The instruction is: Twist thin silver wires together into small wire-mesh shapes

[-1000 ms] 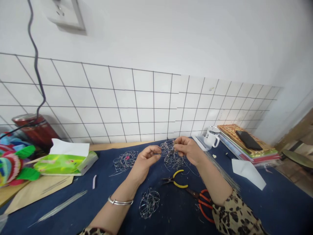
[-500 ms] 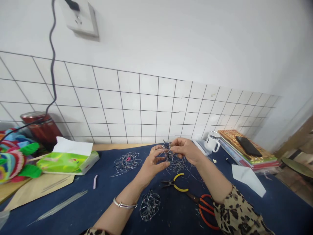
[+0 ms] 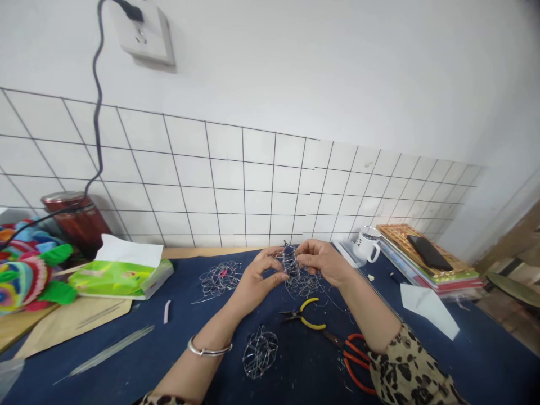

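Between my two hands is a small openwork piece of bent silvery wire [image 3: 289, 257], raised above the dark blue cloth. My left hand [image 3: 262, 275] grips its left side with thumb and fingers curled round it. At its right side, my right hand [image 3: 319, 260] pinches the wire. Behind and below lies a loose tangle of wire [image 3: 306, 286]. Yellow-handled pliers [image 3: 310, 315] rest just below the hands. Nearer to me sits a rounded wire piece [image 3: 260, 352], and a flatter wire bundle with a pink spot [image 3: 220, 279] lies left of my hands.
Red-handled cutters [image 3: 356, 363] lie by my right forearm. A white mug [image 3: 367, 246] and a stack of books with a phone [image 3: 429, 253] stand at right. At left are a green tissue pack [image 3: 113, 279], straight wires [image 3: 107, 351] and a red canister [image 3: 78, 219].
My left hand has turned slightly and its fingers sit further round the wire piece. The right hand has shifted slightly, still pinching. The whole view has moved a little.
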`<state>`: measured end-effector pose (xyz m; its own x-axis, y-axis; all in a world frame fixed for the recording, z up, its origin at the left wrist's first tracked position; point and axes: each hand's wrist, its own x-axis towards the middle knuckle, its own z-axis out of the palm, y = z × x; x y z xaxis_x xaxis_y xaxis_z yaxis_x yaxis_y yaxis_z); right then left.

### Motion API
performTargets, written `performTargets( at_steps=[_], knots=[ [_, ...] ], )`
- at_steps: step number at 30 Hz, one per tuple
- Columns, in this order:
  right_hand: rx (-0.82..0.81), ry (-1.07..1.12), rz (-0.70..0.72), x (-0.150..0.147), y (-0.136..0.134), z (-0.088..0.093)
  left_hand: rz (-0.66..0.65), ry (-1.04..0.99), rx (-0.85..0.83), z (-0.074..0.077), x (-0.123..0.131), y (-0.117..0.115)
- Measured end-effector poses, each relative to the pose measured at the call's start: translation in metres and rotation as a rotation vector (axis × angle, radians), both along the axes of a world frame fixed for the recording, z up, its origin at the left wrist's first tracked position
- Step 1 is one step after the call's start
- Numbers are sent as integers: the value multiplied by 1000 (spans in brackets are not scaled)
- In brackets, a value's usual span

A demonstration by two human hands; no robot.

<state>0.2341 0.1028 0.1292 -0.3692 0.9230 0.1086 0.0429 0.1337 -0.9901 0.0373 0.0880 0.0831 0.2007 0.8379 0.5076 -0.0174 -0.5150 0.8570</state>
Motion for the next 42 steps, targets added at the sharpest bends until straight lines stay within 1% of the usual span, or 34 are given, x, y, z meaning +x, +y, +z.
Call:
performTargets(
  at_steps=[4,7,10,15,17,25,28,31,35,39,42],
  knots=[
    [0,42,-5,2,0,-8,95,121,137,1,-4,1],
    [-15,102,15,3,0,-12,104,130,185,-2,-2,0],
    [-41,141,30,4,1,-15,91,70,177,-7,4,-3],
    [-77,181,34,5,0,-16,24,-159,136,-13,14,-6],
    [-92,198,43,4,1,-17,4,-187,145,-14,15,-6],
    [-84,214,67,1,2,-23,-7,-43,189,-20,10,-2],
    [-77,190,90,1,2,-23,-6,-6,175,-22,8,-1],
    [-54,155,91,0,-1,-22,-24,5,165,-19,4,0],
    [8,176,57,-4,-7,-18,-50,-6,191,-6,-5,-1],
    [19,192,88,-9,-11,-13,-69,17,231,5,-13,-3],
    [17,196,96,-10,-11,-12,-66,34,239,9,-16,-4]
  ],
)
